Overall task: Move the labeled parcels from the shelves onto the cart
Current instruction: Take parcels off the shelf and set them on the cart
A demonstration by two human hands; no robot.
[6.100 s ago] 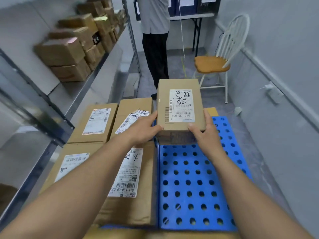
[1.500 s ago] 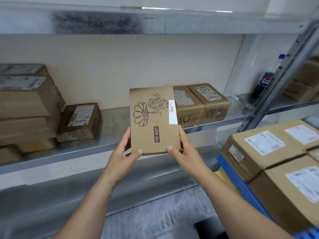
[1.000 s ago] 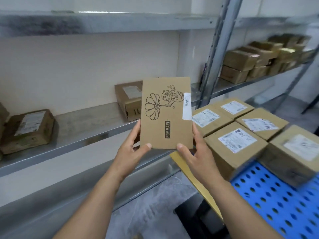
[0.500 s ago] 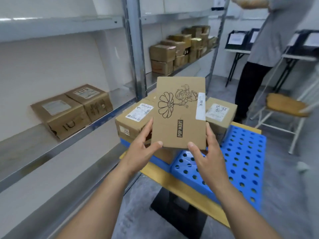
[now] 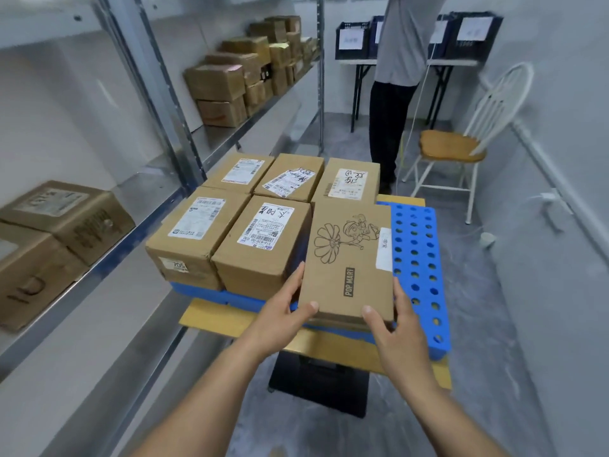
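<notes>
The cart (image 5: 416,258) has a blue perforated deck. Five labeled parcels (image 5: 263,249) sit on it in two rows, packed side by side over its left and far parts, and the strip along its right edge is bare. A brown POP MART box (image 5: 349,262), printed with a flower and a cartoon figure and bearing a white label at its right edge, is over the deck's near edge, just beside the parcels. Whether its underside touches the deck cannot be told.

Both hands grip the box at its near corners. The left hand (image 5: 280,315) has its thumb on top and its fingers (image 5: 295,285) along the left side. The right hand (image 5: 395,331) mirrors it, with fingers (image 5: 400,298) against the right side.

To the left, the metal shelf (image 5: 227,140) holds two parcels (image 5: 62,219) at its near end and stacked cardboard boxes (image 5: 227,84) at its far end. Beyond the cart stand a person (image 5: 395,77) and a white chair (image 5: 461,150).
</notes>
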